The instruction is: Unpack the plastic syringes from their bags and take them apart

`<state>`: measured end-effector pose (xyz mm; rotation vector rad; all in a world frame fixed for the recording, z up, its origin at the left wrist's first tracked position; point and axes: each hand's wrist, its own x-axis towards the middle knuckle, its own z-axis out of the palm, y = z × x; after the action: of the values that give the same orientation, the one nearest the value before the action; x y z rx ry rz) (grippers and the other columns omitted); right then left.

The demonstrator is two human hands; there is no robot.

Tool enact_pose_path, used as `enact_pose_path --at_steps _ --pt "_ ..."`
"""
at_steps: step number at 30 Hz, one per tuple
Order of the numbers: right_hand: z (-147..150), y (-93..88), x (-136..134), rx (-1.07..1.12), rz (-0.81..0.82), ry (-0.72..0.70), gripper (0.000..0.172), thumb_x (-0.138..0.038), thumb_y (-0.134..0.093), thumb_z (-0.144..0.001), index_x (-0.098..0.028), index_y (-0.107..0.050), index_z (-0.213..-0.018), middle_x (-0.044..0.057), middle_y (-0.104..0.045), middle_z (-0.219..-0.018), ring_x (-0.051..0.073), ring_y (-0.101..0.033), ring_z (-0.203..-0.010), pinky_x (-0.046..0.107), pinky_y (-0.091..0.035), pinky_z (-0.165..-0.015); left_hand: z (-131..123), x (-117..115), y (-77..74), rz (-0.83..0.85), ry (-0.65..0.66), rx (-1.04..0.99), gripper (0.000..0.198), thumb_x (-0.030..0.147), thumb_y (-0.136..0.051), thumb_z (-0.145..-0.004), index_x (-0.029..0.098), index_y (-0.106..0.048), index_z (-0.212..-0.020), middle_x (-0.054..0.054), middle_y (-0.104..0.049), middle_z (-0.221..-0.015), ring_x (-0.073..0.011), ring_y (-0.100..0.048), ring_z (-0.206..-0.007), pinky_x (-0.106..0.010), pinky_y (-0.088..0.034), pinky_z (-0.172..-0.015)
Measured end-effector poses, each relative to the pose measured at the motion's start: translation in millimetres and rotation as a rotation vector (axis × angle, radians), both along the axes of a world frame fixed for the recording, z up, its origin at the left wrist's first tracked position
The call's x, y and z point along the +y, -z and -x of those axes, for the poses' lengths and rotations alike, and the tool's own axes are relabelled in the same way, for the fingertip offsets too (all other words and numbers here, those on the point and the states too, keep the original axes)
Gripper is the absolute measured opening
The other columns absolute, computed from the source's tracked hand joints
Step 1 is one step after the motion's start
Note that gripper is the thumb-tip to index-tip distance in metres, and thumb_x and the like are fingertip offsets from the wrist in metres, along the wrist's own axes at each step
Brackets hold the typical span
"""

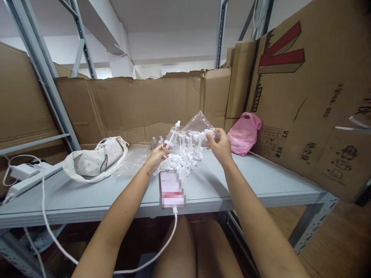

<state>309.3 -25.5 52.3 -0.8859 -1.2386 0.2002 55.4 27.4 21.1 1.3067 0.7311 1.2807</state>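
My left hand (pixel 159 154) is closed around the lower end of a small clear bottle with a white tip (pixel 173 135), held tilted above the table. My right hand (pixel 220 143) pinches a white plastic piece (pixel 209 134) at the side of a clear plastic bag (pixel 199 121). White plunger-like parts (pixel 189 142) stand between my hands, next to the bag. A heap of small white plastic parts (pixel 176 163) lies below them on the table. Clear empty-looking bottles (pixel 157 142) stand behind my left hand.
A phone (pixel 171 189) with a white cable (pixel 174 216) lies at the front edge of the grey table (pixel 261 177). To the left are a white cloth bag (pixel 95 158) and a power strip (pixel 31 179). On the right, a pink bag (pixel 245 133) rests against a large cardboard box (pixel 304 116).
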Motion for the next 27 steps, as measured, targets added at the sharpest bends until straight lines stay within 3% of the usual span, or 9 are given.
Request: enact_pose_path --at_steps 8,17,27 --pt "14 -20.7 -11 -0.143 0.033 0.034 0.033 -0.048 -0.061 -0.078 -0.022 -0.056 -0.099 0.001 -0.063 -0.079 0.015 -0.058 -0.051 0.031 -0.05 -0.052 0 1 3.4 0.007 0.012 -0.004 0.048 0.033 -0.078 -0.069 0.021 -0.059 -0.112 -0.008 -0.067 -0.109 -0.0135 -0.064 -0.089 -0.026 -0.045 -0.08" --pt "19 -25.0 -12 -0.127 -0.055 0.137 0.031 -0.046 -0.059 -0.079 -0.021 -0.058 -0.098 0.002 -0.062 -0.082 0.014 -0.056 -0.056 0.033 -0.05 -0.061 -1 3 4.7 -0.009 0.043 -0.105 0.043 0.031 -0.077 -0.07 0.021 -0.057 -0.107 -0.006 -0.067 -0.106 -0.0153 -0.065 -0.091 -0.031 -0.046 -0.085" --pt "18 -27.2 -14 -0.153 -0.086 0.191 0.032 -0.047 -0.06 -0.078 -0.022 -0.06 -0.098 0.001 -0.063 -0.08 0.017 -0.058 -0.062 0.035 -0.051 -0.066 8 11 -0.1 -0.133 -0.075 -0.04 0.049 0.031 -0.078 -0.067 0.018 -0.061 -0.111 -0.007 -0.069 -0.099 -0.0099 -0.061 -0.071 -0.022 -0.041 -0.065"
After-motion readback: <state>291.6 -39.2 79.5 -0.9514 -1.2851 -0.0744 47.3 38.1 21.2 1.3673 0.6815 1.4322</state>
